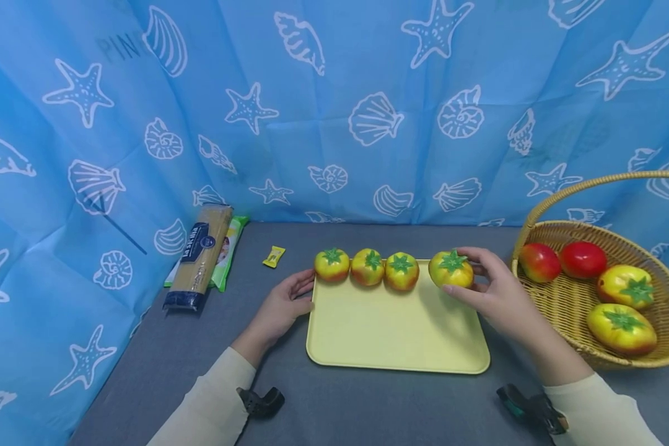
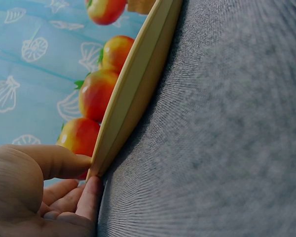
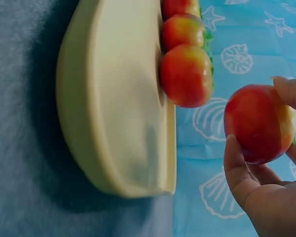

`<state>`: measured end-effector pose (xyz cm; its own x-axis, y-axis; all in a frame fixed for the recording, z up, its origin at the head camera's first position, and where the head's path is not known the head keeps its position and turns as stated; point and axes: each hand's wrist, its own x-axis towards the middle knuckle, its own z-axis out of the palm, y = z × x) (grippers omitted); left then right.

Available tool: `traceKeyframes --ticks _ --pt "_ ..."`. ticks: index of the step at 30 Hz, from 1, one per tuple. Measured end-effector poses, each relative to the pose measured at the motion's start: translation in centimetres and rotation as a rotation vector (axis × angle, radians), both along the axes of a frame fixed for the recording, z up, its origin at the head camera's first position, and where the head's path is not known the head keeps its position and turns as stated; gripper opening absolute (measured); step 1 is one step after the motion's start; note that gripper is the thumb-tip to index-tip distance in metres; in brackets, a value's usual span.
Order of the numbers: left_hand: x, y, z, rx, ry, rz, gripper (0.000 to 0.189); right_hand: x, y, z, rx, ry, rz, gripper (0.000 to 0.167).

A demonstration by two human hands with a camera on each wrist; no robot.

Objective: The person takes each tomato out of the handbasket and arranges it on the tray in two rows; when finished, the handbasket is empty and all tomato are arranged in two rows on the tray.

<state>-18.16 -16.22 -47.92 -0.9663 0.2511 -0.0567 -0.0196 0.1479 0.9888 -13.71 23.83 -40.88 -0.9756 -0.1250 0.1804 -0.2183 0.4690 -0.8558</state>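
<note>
A pale yellow tray (image 1: 396, 334) lies on the table with three yellow-red tomatoes in a row along its far edge: a left one (image 1: 331, 265), a middle one (image 1: 367, 267) and a right one (image 1: 401, 271). My left hand (image 1: 279, 310) is at the tray's left side; in the left wrist view its thumb and a finger (image 2: 91, 197) pinch the rim. Over the tray's far right corner, my right hand (image 1: 502, 297) holds another tomato (image 1: 451, 269) between thumb and fingers. The right wrist view shows this held tomato (image 3: 259, 123) raised above the tray, its red underside visible.
On the right stands a wicker basket (image 1: 552, 310) with a tall handle, holding two red fruits (image 1: 583, 259) and two tomatoes (image 1: 622, 329). At the left lie a pasta pack (image 1: 203, 257), a green packet (image 1: 228, 251) and a small yellow wrapper (image 1: 274, 256). A blue curtain (image 1: 334, 111) hangs behind.
</note>
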Motion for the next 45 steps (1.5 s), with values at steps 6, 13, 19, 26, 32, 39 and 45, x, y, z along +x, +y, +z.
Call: traceKeyframes --ticks 6,13,19,26,32,39,45 --pt "-0.1 0.1 0.0 0.0 -0.002 0.008 0.073 -1.3 -0.2 -0.8 0.063 -0.053 -0.038 0.08" --pt "-0.1 0.0 -0.1 -0.007 -0.003 0.007 0.073 -2.3 -0.4 -1.9 0.096 -0.082 -0.045 0.079" --pt "-0.1 0.0 0.0 0.0 -0.009 0.003 0.073 -2.9 -0.5 -2.7 0.127 -0.095 -0.062 0.078" --pt "0.0 0.0 0.2 -0.002 -0.009 0.002 0.073 -3.6 -0.6 -3.3 0.145 -0.085 -0.055 0.076" --pt "0.1 0.0 0.3 0.0 -0.007 -0.002 0.073 -3.9 -0.8 -3.7 0.17 -0.076 -0.062 0.078" --pt "0.2 0.0 0.3 -0.007 -0.008 0.0 0.073 -4.1 -0.8 -3.8 0.185 -0.085 -0.081 0.077" --pt "0.1 -0.1 0.2 -0.008 -0.006 -0.006 0.073 -4.2 -0.8 -3.8 0.178 -0.097 -0.076 0.077"
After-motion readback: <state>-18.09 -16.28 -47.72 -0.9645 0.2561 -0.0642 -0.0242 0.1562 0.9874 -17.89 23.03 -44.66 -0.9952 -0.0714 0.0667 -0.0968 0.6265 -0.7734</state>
